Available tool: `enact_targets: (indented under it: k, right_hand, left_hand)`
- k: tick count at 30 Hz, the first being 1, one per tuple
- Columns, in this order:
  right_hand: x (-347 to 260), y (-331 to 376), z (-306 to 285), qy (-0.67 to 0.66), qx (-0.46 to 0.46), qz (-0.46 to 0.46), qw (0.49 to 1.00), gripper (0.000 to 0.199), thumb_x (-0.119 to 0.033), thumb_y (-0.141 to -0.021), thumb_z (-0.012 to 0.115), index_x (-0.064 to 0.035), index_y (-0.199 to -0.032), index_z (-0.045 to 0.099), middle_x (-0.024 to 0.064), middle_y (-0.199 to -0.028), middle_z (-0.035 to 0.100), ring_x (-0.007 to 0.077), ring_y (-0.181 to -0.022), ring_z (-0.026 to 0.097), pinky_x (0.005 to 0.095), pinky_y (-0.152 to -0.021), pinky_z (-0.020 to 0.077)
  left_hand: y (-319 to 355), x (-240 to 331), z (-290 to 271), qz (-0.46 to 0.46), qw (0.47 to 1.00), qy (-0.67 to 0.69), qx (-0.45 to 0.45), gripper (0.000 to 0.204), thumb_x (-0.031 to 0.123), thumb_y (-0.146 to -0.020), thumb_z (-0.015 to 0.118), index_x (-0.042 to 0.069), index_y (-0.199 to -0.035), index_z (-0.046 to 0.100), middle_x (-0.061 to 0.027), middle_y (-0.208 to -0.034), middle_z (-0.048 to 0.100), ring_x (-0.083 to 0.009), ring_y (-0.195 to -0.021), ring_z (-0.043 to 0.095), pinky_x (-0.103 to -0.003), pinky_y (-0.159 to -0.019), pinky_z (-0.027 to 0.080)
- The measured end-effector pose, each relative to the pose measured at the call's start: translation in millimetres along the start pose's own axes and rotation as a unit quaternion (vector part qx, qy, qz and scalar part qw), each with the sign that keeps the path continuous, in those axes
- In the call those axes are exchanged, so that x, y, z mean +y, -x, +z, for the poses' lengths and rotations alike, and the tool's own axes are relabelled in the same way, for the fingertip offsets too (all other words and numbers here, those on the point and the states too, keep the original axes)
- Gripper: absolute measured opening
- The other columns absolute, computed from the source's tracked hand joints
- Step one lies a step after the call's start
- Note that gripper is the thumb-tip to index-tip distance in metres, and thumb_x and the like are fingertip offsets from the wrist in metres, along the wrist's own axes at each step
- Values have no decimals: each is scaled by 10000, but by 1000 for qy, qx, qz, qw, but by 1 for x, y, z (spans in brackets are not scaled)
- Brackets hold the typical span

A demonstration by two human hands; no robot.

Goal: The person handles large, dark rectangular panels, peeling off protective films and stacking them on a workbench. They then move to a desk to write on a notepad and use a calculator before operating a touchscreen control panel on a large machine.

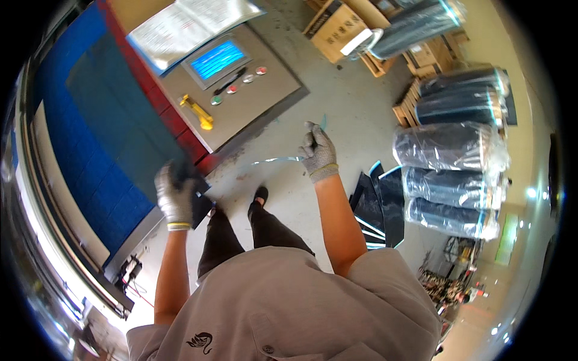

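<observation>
My left hand [174,197], in a grey knitted glove, is at the near end of a dark sheet [120,114] on the blue machine bed. Its fingers are smeared by motion, so I cannot tell whether they grip the sheet's edge. Out to the right, my right hand [318,150] wears a matching glove and is closed on a thin, clear strip [274,160]. The strip stretches leftward in the air toward the sheet's corner and my left hand, where its far end blurs. A short bluish tail of it shows above my right fingers.
A control panel [265,99] with a lit screen [217,60], buttons, a yellow utility knife [197,112] and an open document [186,27] stands ahead. Plastic-wrapped dark rolls [445,147] and cardboard boxes [337,30] line the right. Dark offcuts [379,201] lie on the floor.
</observation>
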State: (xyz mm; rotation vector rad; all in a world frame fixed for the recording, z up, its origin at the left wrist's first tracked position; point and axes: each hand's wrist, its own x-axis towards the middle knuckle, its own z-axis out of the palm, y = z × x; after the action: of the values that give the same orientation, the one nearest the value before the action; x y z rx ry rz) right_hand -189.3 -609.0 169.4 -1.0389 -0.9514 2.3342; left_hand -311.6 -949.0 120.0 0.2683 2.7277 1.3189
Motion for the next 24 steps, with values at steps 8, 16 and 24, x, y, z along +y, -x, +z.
enact_targets:
  k: [8,16,24]
  right_hand:
    - [-140,36,-103,-147,-83,-103,980,280,-284,-974,547,-49,-1100,631,45,-709,612,136,-565,480,282,-575,415]
    - [-211,55,-323,430,228,-162,858,212,-214,-934,580,-96,-1030,727,80,-940,638,155,-772,586,278,-732,473]
    - [-297,-57,-391,320,210,-153,911,257,-191,-900,619,-18,-1076,692,85,-924,704,162,-873,625,277,-786,498]
  left_hand:
    - [39,179,197,143,822,18,-551,395,130,-786,730,31,-1155,628,-76,-1023,677,-201,-942,651,-318,-847,512]
    - [57,316,348,85,766,129,-624,169,119,-855,659,-34,-925,682,-59,-828,685,-109,-753,615,-269,-734,497]
    - [10,438,504,113,751,93,-643,137,73,-854,653,-14,-958,679,-61,-858,677,-116,-819,614,-258,-792,488]
